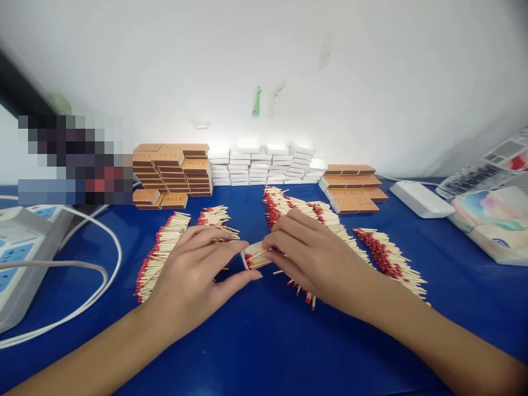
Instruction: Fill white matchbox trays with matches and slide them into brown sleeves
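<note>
Matchbox tray [244, 260] is located between the two hands, just above or on the blue tabletop [264, 346]; which of the two cannot be determined. Its long axis runs left to right, with the right end angled slightly toward the wall [165, 71]. Open side faces up. Matches [256, 258] inside lie roughly along that axis, red heads at the left end.

Left hand [193, 269] pinches the left end, thumb at the near side and index finger at the far corner. Right hand [309, 247] has its fingers bent and gathered over the right end; whether they grip matches, tray or both cannot be told.

Blue surface shows in a broad strip between the forearms. A narrower lane beyond the tray separates the small match pile [212, 216] from the large match pile [330, 214], which lies partly beneath the right hand. Left match pile [154, 264] adjoins the left hand; right match pile [390, 256] lies beyond the right forearm.

Piles consist of slim pale wooden sticks with red tips. White trays [259, 165], smooth and rectangular, stand stacked near the wall. Orange printed boxes are stacked at both sides, left stack [173, 170] taller than right stack [350, 190]. Power strip [25, 264], hard white casing, and looping white cable [120, 253] occupy the left edge.
</note>
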Demonstrator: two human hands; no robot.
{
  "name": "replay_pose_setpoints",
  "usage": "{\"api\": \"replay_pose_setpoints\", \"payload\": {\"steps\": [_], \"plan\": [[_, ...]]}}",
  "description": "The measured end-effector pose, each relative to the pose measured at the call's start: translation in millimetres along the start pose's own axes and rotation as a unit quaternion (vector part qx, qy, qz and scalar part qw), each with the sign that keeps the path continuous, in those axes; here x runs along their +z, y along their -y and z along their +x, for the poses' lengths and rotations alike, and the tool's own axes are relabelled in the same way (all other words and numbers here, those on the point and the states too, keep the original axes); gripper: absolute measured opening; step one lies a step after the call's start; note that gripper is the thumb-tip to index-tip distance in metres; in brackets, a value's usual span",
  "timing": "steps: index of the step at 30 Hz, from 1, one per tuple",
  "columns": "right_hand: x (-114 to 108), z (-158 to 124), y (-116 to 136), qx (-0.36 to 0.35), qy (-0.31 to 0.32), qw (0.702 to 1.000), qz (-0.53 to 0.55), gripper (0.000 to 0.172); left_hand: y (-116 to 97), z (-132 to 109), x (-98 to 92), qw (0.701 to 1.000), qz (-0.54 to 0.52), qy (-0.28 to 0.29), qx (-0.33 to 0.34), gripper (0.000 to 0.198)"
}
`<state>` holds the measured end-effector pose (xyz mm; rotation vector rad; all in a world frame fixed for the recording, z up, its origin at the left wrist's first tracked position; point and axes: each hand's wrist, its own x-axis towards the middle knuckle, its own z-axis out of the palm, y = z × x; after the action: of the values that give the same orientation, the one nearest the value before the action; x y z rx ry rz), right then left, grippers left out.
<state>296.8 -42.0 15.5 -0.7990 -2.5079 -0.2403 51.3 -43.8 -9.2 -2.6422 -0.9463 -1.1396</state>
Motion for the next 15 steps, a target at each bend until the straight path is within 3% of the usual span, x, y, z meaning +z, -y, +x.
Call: {"api": "replay_pose_setpoints", "payload": {"steps": [4, 9, 15], "plan": [[-6, -6, -25, 0.056, -0.027, 0.998, 0.016, 0.011, 3, 0, -1.5, 1.0, 0.001, 0.0, -0.004, 0.036], [-1, -21, -62, 0.12, 0.033, 0.992, -0.019, 0.014, 6, -1, -2.3, 1.0, 0.009, 0.002, -0.004, 0.036], [6, -23, -64, 0.136, 0.08, 0.987, 0.002, 0.015, 5, -1, -3.2, 1.0, 0.009, 0.003, 0.0, 0.036]]}}
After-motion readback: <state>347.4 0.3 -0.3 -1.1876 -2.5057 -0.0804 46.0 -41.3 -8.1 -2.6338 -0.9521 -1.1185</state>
